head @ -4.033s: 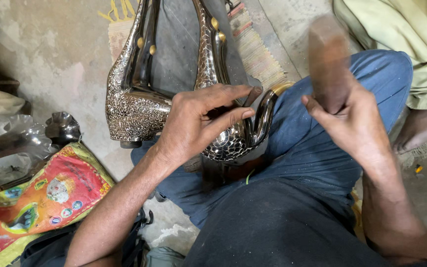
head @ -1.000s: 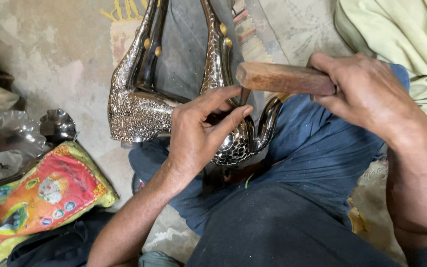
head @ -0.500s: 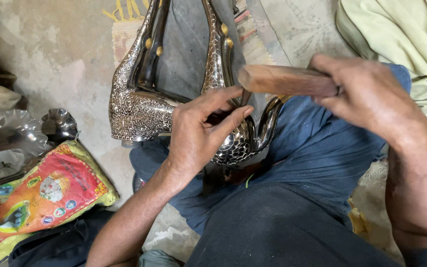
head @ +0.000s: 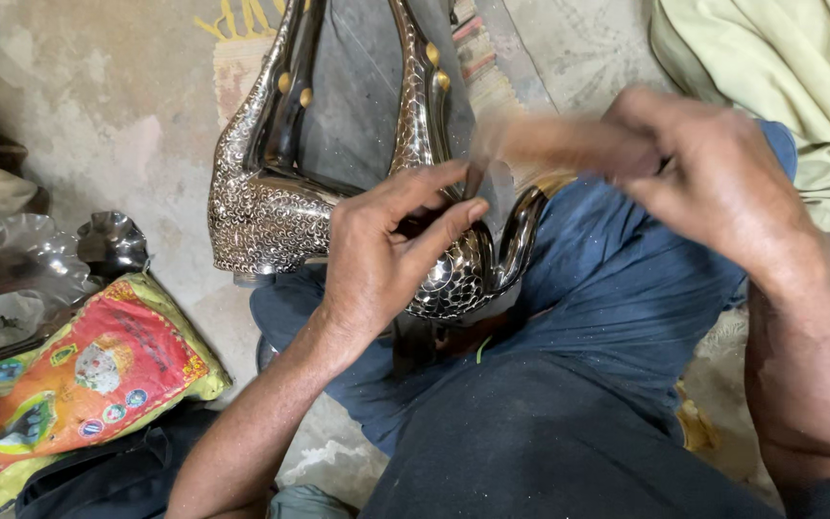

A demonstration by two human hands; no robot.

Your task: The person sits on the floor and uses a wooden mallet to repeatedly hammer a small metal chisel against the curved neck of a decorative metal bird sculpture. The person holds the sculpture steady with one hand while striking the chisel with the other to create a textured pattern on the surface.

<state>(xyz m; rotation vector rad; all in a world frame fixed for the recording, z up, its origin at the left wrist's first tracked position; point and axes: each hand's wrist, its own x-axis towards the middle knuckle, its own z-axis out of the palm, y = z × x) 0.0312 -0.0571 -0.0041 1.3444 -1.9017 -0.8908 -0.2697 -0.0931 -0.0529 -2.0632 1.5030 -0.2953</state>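
A shiny hammered-metal bird-shaped piece (head: 261, 207) with a patterned body and brass studs lies across my lap on blue trousers (head: 588, 317). My left hand (head: 386, 255) rests on its curved lower part, with thumb and fingers pinched around a small dark tool that is mostly hidden. My right hand (head: 713, 183) grips a wooden-handled hammer (head: 549, 144), blurred by motion, just above my left fingers.
A bright printed sack (head: 79, 375) lies at the lower left on the concrete floor. Crumpled shiny metal pieces (head: 108, 245) sit beside it. A pale green cloth (head: 799, 86) is at the upper right. A striped mat edge (head: 477, 53) runs under the metal piece.
The hammer in my right hand has gone from raised and upright, to level over my left fingers, to blurred in a swing. My left hand stays on the metal piece.
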